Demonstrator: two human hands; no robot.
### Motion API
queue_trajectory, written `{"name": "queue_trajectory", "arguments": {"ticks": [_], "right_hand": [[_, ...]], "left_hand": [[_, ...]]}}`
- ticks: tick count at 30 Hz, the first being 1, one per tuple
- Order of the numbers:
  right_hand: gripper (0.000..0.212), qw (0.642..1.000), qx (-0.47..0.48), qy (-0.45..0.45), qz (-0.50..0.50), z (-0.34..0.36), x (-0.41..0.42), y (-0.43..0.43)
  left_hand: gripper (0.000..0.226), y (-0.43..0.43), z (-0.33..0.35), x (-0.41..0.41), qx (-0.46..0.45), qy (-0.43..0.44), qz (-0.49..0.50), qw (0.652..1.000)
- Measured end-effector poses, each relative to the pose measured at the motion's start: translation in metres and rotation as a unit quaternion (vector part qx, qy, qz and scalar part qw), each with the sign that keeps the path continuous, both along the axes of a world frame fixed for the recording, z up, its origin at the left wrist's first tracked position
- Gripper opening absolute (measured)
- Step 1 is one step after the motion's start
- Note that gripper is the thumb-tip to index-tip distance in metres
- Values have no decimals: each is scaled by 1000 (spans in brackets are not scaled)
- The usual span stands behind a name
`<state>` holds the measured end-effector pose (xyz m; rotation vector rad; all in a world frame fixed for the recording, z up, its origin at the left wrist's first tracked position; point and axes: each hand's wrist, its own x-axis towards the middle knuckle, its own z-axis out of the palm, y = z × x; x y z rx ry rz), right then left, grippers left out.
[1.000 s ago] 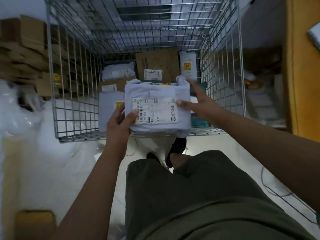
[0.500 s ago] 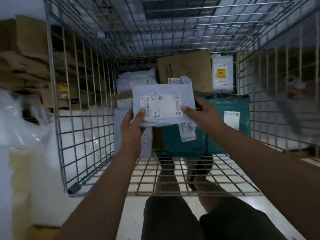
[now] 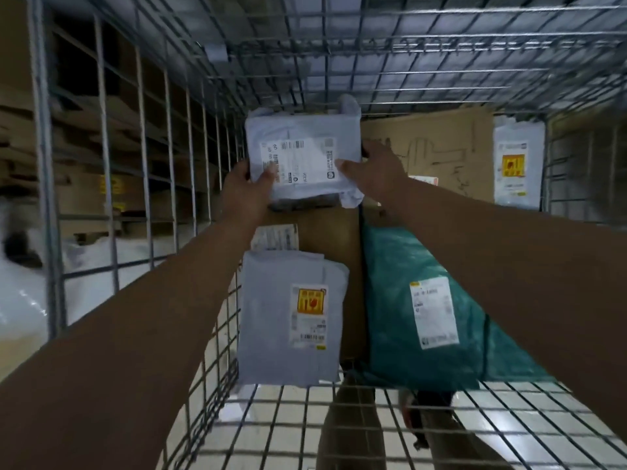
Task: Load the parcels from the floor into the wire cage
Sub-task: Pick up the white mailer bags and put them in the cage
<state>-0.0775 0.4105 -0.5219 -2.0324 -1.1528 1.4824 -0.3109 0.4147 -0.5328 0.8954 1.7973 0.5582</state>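
Clock positions are read from the held parcel, with twelve pointing to the far end of the cage.

Far out at nine o'clock, outside the mesh, flattened cardboard (image 3: 51, 157) is stacked in layers. At eight o'clock, white plastic bags (image 3: 23, 283) are heaped beside the left wall of the wire cage (image 3: 142, 171). Both forearms reach in through the cage's open near end.

The left hand (image 3: 242, 191) grips the left edge of the grey parcel (image 3: 302, 130), with the thumb on the white shipping label and the fingers hidden behind. This parcel is inside the cage, label toward the person, close to the left wall and directly over a brown carton (image 3: 325, 239). Shadow hides whether its lower edge touches the carton's top.

At six o'clock a lower grey parcel (image 3: 268, 317) with a yellow sticker sits against the carton's near face. Whether it leans or lies flat cannot be told.

At three o'clock the right hand (image 3: 369, 171) grips the held parcel's right edge, thumb on the label's corner and fingers wrapped round the side.

Through the floor mesh at six o'clock the person's feet (image 3: 353, 418) show, blurred. At five o'clock a teal parcel (image 3: 390, 283) with a white label lies just beside the carton's right side.

Beyond the right hand a large cardboard box (image 3: 448, 147) stands at the far end. To its right an upright pale parcel (image 3: 517, 195) with a yellow sticker stands by the right wall.
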Motion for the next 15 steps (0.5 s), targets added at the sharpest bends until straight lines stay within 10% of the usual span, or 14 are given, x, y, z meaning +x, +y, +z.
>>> {"name": "queue_trajectory", "arguments": {"ticks": [15], "right_hand": [[48,989,-26,-116,92,-81,-32,75]], "left_hand": [[51,71,-79,-8,-48,97,-95,990]]}}
